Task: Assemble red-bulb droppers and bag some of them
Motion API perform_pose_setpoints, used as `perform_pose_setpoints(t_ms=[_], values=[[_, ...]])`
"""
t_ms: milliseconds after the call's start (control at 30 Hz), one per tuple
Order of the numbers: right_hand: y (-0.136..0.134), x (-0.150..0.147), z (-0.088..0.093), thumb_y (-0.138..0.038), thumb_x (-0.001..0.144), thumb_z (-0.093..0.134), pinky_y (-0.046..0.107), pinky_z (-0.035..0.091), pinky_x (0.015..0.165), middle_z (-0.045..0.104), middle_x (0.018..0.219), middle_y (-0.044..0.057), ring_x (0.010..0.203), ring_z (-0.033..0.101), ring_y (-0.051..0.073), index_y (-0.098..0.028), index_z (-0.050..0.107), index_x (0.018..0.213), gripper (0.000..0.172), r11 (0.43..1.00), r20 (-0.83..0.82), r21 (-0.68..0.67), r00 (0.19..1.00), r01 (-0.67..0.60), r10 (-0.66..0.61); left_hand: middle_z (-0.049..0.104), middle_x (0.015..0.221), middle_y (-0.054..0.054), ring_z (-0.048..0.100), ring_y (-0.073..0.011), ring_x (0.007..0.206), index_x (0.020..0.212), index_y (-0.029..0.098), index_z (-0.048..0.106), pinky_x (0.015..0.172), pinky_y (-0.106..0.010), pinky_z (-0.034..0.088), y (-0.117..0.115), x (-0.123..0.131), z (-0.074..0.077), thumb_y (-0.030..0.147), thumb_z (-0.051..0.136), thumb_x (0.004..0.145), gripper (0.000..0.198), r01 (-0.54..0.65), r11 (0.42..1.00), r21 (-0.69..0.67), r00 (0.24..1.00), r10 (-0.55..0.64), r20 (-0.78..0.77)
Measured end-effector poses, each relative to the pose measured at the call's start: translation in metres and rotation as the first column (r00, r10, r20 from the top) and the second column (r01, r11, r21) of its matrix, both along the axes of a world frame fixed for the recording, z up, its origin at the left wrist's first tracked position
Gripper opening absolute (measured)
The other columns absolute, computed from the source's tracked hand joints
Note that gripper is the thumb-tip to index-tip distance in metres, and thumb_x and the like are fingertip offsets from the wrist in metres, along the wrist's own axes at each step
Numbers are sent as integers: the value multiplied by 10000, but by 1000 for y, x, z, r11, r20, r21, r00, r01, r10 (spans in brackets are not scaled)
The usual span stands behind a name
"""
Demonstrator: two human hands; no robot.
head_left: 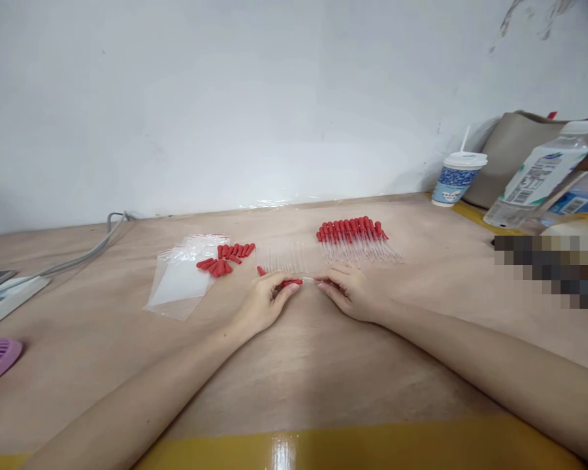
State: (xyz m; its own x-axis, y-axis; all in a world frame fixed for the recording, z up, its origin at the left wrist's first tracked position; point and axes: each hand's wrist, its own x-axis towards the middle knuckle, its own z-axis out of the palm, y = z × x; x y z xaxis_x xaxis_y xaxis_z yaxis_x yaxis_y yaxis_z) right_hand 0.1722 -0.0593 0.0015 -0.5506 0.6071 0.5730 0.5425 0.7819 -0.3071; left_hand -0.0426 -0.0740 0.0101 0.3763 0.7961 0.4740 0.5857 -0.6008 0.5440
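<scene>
Looks matt and rubbery on the red dropper bulbs [220, 266]; clear, smooth glass or plastic in the dropper tubes [283, 256]; glossy plastic on the zip bags [180, 282]; wood-grained across the table [284, 385]; shiny tape [372, 448] along its near edge.

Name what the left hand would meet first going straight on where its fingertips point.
Most likely the thin clear tube held by the right hand, just beyond the red bulb in the left hand; I cannot tell whether tube and bulb touch.
</scene>
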Motion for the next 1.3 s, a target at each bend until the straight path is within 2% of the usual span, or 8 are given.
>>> perform_pose_setpoints(t_ms=[233, 400, 600, 833, 967, 1033, 1133, 1300], values=[[3, 1, -5, -236, 899, 421, 301, 338, 741, 645, 838, 23, 759, 564, 140, -225, 604, 1058, 243, 998, 0, -13, 998, -57, 57, 680, 773, -31, 625, -138, 641, 977, 164, 637, 609, -249, 522, 2, -1, -4, 314, 511, 854, 231, 37, 990, -136, 994, -23, 103], [9, 2, -7, -235, 899, 434, 304, 325, 729, 613, 756, 11, 710, 545, 133, -242, 627, 1043, 241, 996, -7, -17, 996, -90, 89, 634, 670, -15, 577, -112, 555, 894, 153, 656, 539, -224, 506, 1, 0, -3, 303, 520, 844, 208, 106, 979, -176, 987, -82, 138], [11, 3, -4, -227, 895, 449, 309, 324, 738, 635, 796, 15, 684, 545, 120, -232, 652, 994, 226, 994, 41, -5, 993, -112, 113, 634, 646, -17, 587, -117, 557, 861, 151, 670, 531, -221, 504, 1, 0, -6, 287, 527, 836, 199, 139, 971, -194, 985, -116, 125], [4, -1, -8, -229, 890, 433, 242, 357, 581, 621, 784, 29, 639, 529, 117, -214, 647, 990, 236, 989, 28, 145, 999, -37, 34, 643, 626, -17, 578, -110, 534, 866, 137, 670, 513, -207, 475, -1, 1, -2, 299, 544, 832, 208, 64, 984, -165, 996, -52, 75], [5, 3, -8, -259, 878, 455, 223, 409, 558, 601, 793, 38, 623, 526, 112, -175, 580, 1040, 221, 993, -55, 79, 994, -85, 90, 684, 759, -39, 596, -122, 622, 881, 144, 670, 569, -216, 477, -1, -1, -2, 294, 568, 819, 192, 54, 989, -140, 996, -43, 80], [6, 6, -7, -260, 865, 477, 226, 420, 556, 581, 773, 41, 625, 521, 115, -156, 570, 985, 184, 995, -80, 51, 993, -87, 91, 689, 789, -40, 596, -121, 638, 883, 147, 671, 578, -215, 475, 0, -2, -2, 285, 580, 810, 181, 57, 987, -153, 995, -43, 93], [7, 8, -7, -228, 877, 444, 233, 420, 588, 559, 750, 43, 665, 518, 125, -157, 575, 849, 152, 993, -55, 72, 994, -95, 99, 676, 718, -25, 575, -110, 584, 871, 146, 677, 538, -203, 464, 0, -2, -3, 279, 590, 800, 174, 67, 977, -201, 993, -46, 106], [4, 5, -9, -224, 898, 403, 231, 382, 592, 568, 752, 43, 658, 502, 122, -154, 586, 846, 203, 984, 5, 165, 998, -69, 69, 657, 656, -19, 574, -112, 562, 836, 136, 683, 526, -205, 474, -1, -1, -3, 280, 597, 787, 175, 91, 965, -246, 987, -55, 148]])
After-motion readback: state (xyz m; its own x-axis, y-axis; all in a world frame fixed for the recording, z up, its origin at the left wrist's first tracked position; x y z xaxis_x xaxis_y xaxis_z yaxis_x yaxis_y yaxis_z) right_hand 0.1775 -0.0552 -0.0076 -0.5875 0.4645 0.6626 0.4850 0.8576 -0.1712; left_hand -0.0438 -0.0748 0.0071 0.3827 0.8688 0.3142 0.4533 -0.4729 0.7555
